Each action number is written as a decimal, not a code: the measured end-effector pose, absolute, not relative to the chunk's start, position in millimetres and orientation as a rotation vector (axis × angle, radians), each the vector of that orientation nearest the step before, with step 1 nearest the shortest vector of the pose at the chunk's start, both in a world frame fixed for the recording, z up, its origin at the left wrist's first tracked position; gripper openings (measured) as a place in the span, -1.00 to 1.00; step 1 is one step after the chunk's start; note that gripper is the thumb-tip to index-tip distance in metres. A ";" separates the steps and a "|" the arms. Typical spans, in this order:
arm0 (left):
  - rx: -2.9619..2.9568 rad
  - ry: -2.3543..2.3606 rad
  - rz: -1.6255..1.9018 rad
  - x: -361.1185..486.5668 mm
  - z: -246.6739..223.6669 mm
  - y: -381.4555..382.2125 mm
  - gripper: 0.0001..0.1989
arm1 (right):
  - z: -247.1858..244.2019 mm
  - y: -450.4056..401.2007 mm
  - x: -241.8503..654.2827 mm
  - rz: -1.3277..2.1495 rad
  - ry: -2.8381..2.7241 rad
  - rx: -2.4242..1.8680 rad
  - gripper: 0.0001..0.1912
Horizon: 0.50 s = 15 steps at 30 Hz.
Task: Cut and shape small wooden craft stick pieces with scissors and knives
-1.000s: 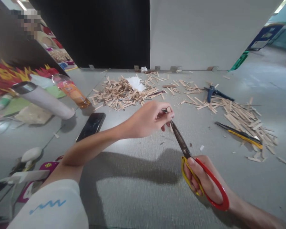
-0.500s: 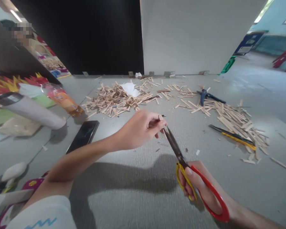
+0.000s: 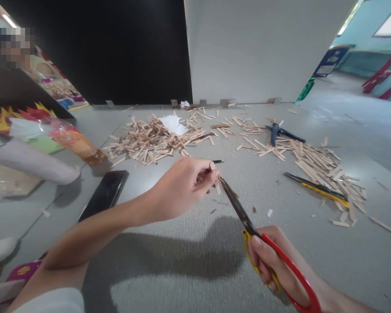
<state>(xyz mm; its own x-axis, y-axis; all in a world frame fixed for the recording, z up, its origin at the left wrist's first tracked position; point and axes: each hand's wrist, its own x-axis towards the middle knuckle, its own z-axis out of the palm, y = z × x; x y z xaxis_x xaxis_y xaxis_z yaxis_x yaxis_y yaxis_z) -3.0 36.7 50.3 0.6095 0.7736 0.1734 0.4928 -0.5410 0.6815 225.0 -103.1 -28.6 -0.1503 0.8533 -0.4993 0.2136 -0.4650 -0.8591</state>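
Pinched between thumb and fingers of my left hand (image 3: 185, 187) is a small wooden strip (image 3: 218, 187), its rounded end poking up above the thumb. My right hand (image 3: 270, 254) is wrapped round a pair of scissors (image 3: 243, 213) with one red and one yellow handle. The dark blades point up and left, their tips right beside the strip at my left fingertips. Whether the blades touch the wood I cannot tell. Just beyond my left hand a dark pen-like tip (image 3: 218, 161) shows on the floor.
A heap of wooden strips (image 3: 143, 139) with white paper (image 3: 173, 125) lies ahead; more strips (image 3: 316, 163) lie right, near pliers (image 3: 275, 132) and a yellow cutter knife (image 3: 319, 190). A phone (image 3: 104, 194), bottle (image 3: 80, 143) and grey tube (image 3: 35, 161) are left. A board (image 3: 267, 52) stands behind.
My left hand has shifted slightly left and down in view. The scissor blades look more closed, and more of the strip shows below my fingers. The whole view has turned a little.
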 end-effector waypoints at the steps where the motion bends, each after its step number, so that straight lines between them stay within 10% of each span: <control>1: 2.229 1.008 0.622 -3.2 50.9 36.9 -0.64 | -30.3 -103.1 226.2 1.661 -1.227 -1.591 -0.17; 15: 2.184 0.966 0.595 -2.6 51.2 34.8 -0.66 | -35.0 -100.8 228.3 1.738 -1.306 -1.486 -0.16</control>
<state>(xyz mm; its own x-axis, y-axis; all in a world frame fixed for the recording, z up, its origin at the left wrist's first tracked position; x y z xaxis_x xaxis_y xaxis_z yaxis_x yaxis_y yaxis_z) -2.6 34.8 51.2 0.6222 0.7713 0.1341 0.4669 -0.5032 0.7272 228.3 -100.8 -35.0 -0.2768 0.8457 -0.4562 0.2028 -0.4127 -0.8880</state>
